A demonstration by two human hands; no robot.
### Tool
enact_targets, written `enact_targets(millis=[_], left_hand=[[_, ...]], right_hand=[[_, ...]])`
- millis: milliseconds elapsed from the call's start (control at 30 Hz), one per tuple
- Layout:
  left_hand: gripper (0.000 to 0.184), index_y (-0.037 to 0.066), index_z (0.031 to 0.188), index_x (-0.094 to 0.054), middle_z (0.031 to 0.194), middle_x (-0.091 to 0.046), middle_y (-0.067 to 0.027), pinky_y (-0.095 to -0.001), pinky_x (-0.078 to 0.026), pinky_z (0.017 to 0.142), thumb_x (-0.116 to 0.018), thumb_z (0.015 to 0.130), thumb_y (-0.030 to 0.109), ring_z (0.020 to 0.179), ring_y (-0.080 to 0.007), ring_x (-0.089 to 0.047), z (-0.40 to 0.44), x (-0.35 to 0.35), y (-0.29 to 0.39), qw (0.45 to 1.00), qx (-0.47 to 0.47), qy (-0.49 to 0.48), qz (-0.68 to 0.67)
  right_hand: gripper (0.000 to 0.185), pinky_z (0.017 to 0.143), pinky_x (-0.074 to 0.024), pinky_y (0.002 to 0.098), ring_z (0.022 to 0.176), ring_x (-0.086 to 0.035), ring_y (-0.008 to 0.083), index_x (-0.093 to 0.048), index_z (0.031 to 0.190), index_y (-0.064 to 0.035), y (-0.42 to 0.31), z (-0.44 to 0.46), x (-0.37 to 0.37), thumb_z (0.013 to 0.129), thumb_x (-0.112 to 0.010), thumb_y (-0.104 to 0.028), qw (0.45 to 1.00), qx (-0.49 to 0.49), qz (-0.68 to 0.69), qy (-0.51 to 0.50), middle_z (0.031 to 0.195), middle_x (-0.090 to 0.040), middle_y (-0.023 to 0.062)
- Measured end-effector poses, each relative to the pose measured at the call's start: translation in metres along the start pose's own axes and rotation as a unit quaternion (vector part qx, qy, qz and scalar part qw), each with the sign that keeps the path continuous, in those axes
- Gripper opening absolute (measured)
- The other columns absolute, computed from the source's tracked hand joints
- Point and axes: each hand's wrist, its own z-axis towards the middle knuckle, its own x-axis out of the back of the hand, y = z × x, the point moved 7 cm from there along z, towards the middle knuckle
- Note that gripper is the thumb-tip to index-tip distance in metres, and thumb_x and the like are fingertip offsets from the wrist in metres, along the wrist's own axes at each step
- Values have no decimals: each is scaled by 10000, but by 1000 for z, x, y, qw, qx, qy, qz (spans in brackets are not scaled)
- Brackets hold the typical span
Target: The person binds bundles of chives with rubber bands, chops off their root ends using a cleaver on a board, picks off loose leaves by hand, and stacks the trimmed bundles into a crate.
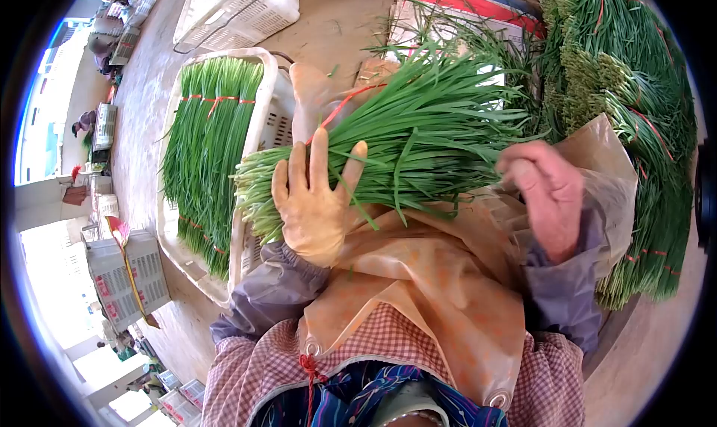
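Observation:
A loose bunch of garlic chives [433,136] lies across my apron-covered lap, pale cut ends to the left and leaf tips to the right. My left hand [314,210], in a tan rubber glove, rests on the bunch near the cut ends with its fingers spread. A red tie strip [351,102] runs beside the fingertips and over the far edge of the bunch; its other end is hidden. My right hand [544,195] is bare, fingers curled together beside the leaf tips. Whether it pinches a leaf I cannot make out.
To the left, a white plastic crate [265,72] holds tied chive bundles [213,143]. Another white crate [246,13] stands beyond it. Tied chives [620,91] are piled at the right. Loose leaves cover a printed carton [463,13] ahead. Stacked boxes [131,274] stand far left.

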Motion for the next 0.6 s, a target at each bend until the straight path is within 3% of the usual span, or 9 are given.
enact_targets(millis=[67,133,233,333,433,500,533,567,600], left_hand=[[672,298,1486,-433,1484,-427,-176,-538,-352,1053,-589,841,191,1267,-383,-482,0,-3,2,1000,-5,-2,20],[639,295,1472,-459,1497,-419,-165,-538,-351,1056,-571,849,208,1276,-383,-478,1,-2,5,999,-3,-9,33],[566,295,1447,-498,1513,-413,-152,-535,-358,1052,-521,883,260,1286,-383,-473,-3,-4,3,999,6,-13,44],[580,301,1453,-486,1504,-424,-156,-533,-366,1042,-543,877,269,1273,-385,-482,-8,-7,-4,998,-1,-5,56],[748,280,1464,-467,1484,-443,-166,-530,-375,1028,-715,759,288,1249,-396,-496,-2,-4,-3,1000,7,-25,-4],[842,273,1464,-464,1489,-433,-171,-533,-368,1035,-786,686,291,1255,-398,-489,1,-3,-7,999,21,-13,-23],[888,266,1478,-441,1499,-417,-169,-539,-358,1045,-800,666,236,1267,-398,-476,1,-3,-9,999,24,-24,-33],[897,265,1482,-433,1502,-412,-169,-538,-354,1049,-796,664,215,1271,-395,-473,1,-1,-11,998,29,-27,-44],[906,264,1487,-424,1505,-408,-168,-538,-351,1053,-792,662,195,1275,-392,-470,1,0,-13,997,34,-32,-55]], right_hand=[[119,568,-495,305,611,-601,122,-691,943,-3,-11,-2,-57,929,-618,-96,973,-107,164,-124,705,-647,71],[277,528,-457,403,575,-618,291,-651,791,-3,-18,4,-114,914,-682,-249,967,-32,29,-252,669,-599,208],[270,557,-449,491,627,-595,415,-606,770,-27,-7,11,-153,924,-640,-246,976,53,-9,-211,677,-584,203],[217,559,-456,393,588,-564,356,-593,855,-1,-9,1,-165,952,-623,-193,959,56,97,-260,697,-584,187],[164,588,-458,431,644,-567,375,-587,873,-25,-41,-32,-177,967,-580,-159,870,179,191,-418,751,-583,198],[122,605,-466,439,663,-578,377,-594,917,-37,-49,-50,-172,965,-568,-146,836,161,208,-481,778,-599,203],[136,628,-489,432,657,-595,368,-612,1018,-24,-38,-53,-168,957,-571,-139,847,190,164,-468,760,-606,188],[175,675,-513,422,744,-628,357,-645,1041,4,-16,-54,-149,962,-563,-129,858,142,291,-399,846,-654,178],[194,676,-518,414,747,-629,340,-644,1066,24,-10,-47,-125,963,-570,-122,896,154,192,-371,866,-656,173]])
